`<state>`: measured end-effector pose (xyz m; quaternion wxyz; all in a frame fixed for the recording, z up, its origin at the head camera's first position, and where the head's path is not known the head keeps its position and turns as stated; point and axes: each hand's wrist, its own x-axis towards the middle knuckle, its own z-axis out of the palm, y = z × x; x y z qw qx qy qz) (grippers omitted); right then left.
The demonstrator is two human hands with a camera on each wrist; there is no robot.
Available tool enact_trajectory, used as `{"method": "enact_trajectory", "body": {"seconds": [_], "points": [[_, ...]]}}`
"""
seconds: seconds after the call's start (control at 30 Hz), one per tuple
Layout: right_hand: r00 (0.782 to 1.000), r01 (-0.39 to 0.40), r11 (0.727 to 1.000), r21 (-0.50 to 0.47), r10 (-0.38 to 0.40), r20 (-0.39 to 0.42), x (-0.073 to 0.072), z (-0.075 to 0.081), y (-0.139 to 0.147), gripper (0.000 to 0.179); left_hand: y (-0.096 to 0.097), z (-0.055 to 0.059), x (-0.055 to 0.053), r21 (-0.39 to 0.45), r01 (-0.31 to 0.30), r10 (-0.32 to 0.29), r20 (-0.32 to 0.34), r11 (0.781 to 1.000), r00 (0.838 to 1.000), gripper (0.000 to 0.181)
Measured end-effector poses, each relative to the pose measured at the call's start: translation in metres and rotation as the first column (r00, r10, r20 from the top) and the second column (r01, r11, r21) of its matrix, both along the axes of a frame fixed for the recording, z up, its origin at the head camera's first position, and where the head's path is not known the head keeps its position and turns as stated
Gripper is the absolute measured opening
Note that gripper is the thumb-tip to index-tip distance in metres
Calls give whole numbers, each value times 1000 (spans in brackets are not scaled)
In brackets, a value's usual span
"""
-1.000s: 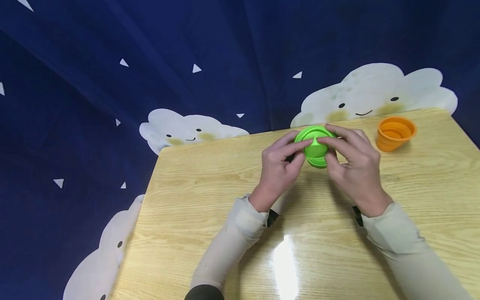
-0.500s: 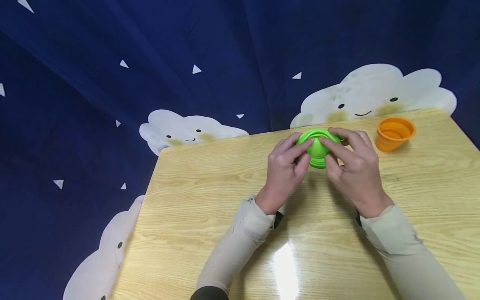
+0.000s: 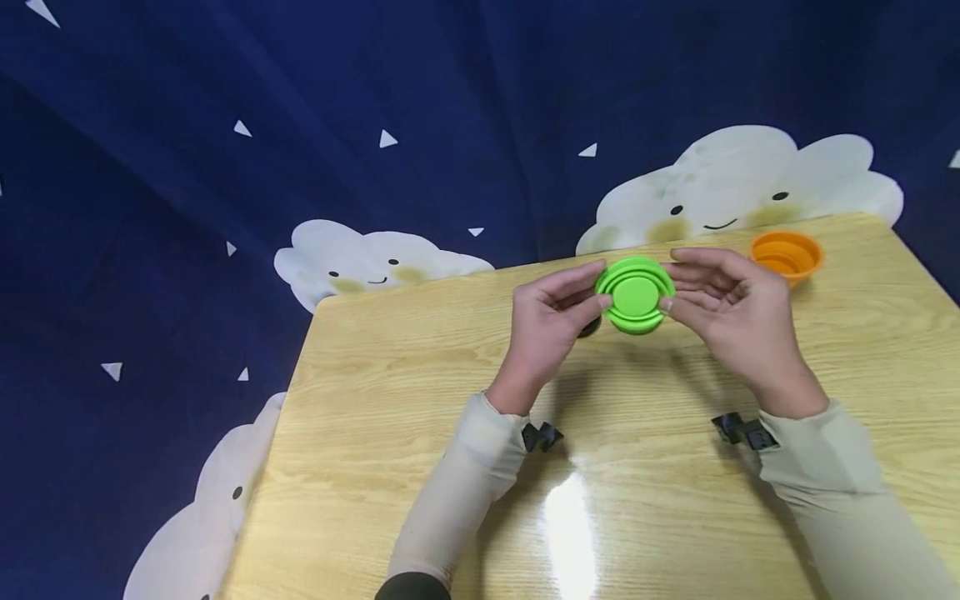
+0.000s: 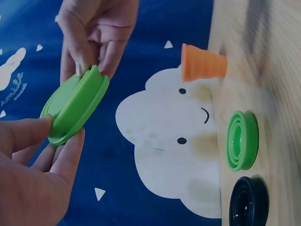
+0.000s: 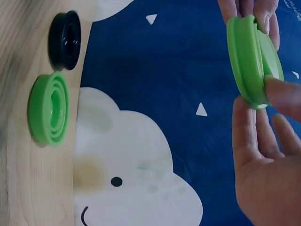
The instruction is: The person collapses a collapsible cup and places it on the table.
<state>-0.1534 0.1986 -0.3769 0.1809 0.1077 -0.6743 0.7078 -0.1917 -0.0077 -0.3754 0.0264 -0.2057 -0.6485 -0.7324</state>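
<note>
A green collapsible cup (image 3: pixel 636 297), pressed flat into concentric rings, is held up between both hands above the table's far part. My left hand (image 3: pixel 547 325) pinches its left edge, thumb on the near face and fingers behind. On the opposite edge, my right hand (image 3: pixel 750 329) has the same thumb-and-finger pinch. Seen from the left wrist, the cup (image 4: pixel 75 106) is a tilted, thick disc. Below it on the table lie a second flattened green cup (image 4: pixel 242 141) and a black flattened cup (image 4: pixel 249 203); in the head view the second green one is hidden.
An orange collapsible cup (image 3: pixel 786 254), extended to full height, stands at the back right, partly behind my right hand. The wooden table (image 3: pixel 390 400) ends at a dark blue curtain (image 3: pixel 420 100) printed with white clouds.
The green cup's middle, bulging under my index fingers before, now lies flat with its round face toward the head camera. Both hands have shifted outward to its edges.
</note>
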Motion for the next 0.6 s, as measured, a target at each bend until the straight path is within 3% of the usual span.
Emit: {"method": "enact_trajectory", "body": {"seconds": [0.17, 0.3, 0.5, 0.6], "points": [[997, 64, 961, 268, -74, 27, 1, -2, 2, 51, 1, 0, 0, -39, -34, 34, 14, 999, 999, 37], [998, 48, 954, 296, -61, 35, 1, 0, 3, 48, 1, -1, -1, -41, -59, 60, 15, 997, 998, 37], [992, 97, 942, 321, -118, 47, 0, 1, 2, 45, 1, -1, 0, -12, 8, -8, 16, 1000, 1000, 40], [990, 114, 941, 317, -133, 38, 1, 2, 2, 43, 1, -2, -1, 8, 19, -20, 51, 1000, 998, 40]]}}
